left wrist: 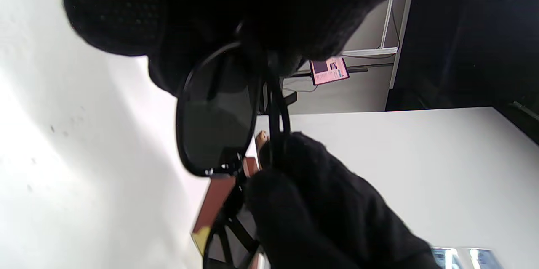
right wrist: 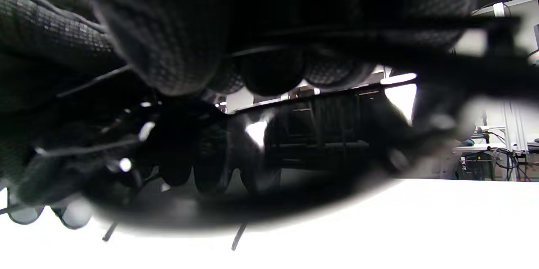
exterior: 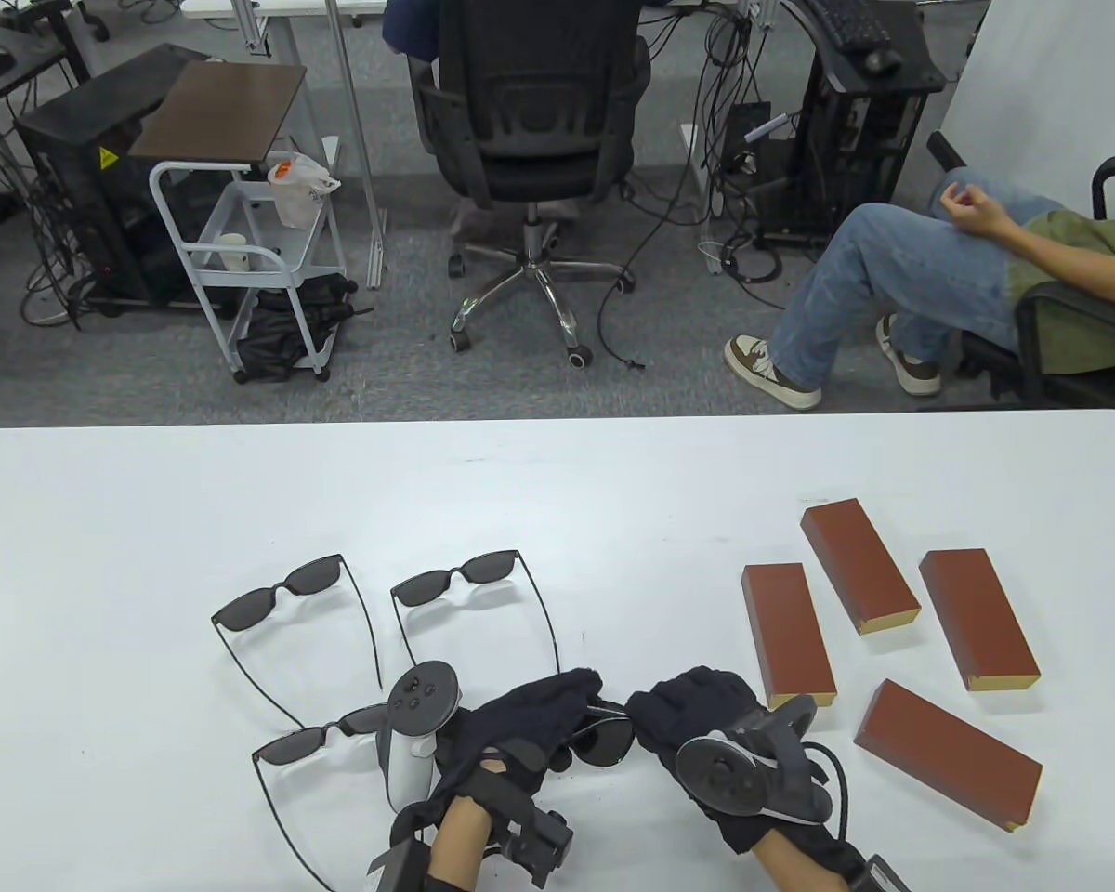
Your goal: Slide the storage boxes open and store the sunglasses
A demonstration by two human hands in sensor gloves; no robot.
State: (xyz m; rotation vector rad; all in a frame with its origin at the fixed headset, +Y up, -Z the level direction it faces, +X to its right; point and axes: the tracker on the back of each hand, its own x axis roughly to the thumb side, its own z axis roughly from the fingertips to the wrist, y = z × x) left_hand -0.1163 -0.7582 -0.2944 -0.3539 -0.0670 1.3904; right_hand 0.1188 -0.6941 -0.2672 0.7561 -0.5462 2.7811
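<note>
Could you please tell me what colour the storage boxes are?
Reddish-brown storage boxes, with yellowish end faces; clearest in the table view.

Beyond the white table (exterior: 557, 483) stands a black office chair (exterior: 530, 121) on grey carpet; to its left, a white trolley (exterior: 242, 269) under a brown board (exterior: 223, 111); at the right edge — a seated person (exterior: 948, 269) in jeans.

1. We take this for an office or lab: beyond our hands stands a black office chair (exterior: 530, 121) among floor cables (exterior: 734, 186).
2. Computer towers (exterior: 859, 149), a rolling cart (exterior: 260, 269) and desks flank it.
</note>
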